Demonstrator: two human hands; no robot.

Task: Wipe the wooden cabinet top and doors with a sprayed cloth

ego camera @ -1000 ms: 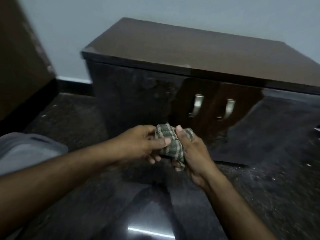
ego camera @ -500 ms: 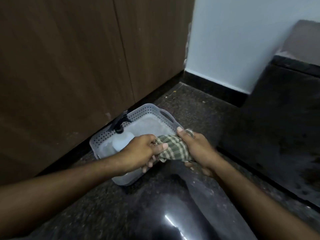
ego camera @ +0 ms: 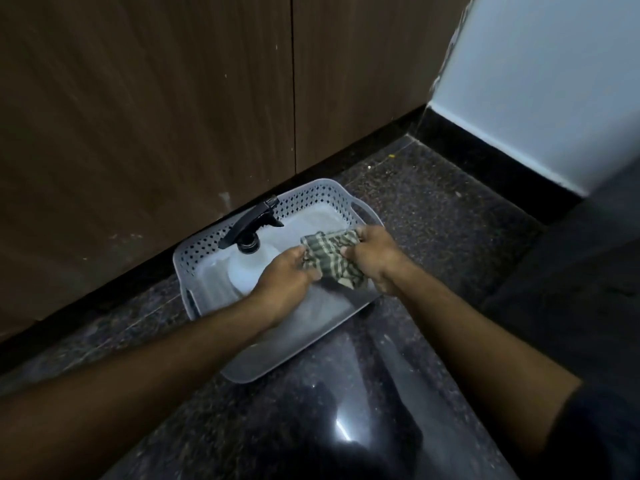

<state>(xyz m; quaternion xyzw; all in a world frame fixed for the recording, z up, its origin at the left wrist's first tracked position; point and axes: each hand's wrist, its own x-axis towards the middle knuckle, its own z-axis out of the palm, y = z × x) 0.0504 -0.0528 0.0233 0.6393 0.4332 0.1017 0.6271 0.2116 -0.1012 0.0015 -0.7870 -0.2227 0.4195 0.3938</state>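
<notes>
1. While both hands hover over the grey perforated basket [ego camera: 313, 194], they share one checked cloth [ego camera: 330, 261], bunched between them above the basket's right half.
2. Left hand [ego camera: 285, 284] has its fingers curled onto the cloth's left end, gripping it.
3. Right hand [ego camera: 375, 258] is closed round the cloth's right end, knuckles up, near the basket's right rim.
4. Inside the basket, toward its left side, a clear spray bottle [ego camera: 247, 268] stands with a black trigger head [ego camera: 254, 221] pointing to the far rim; the left hand partly covers the bottle.
5. Basket sits on the dark speckled floor [ego camera: 433, 209], its far left edge close beside the brown wooden panels [ego camera: 145, 109].
</notes>
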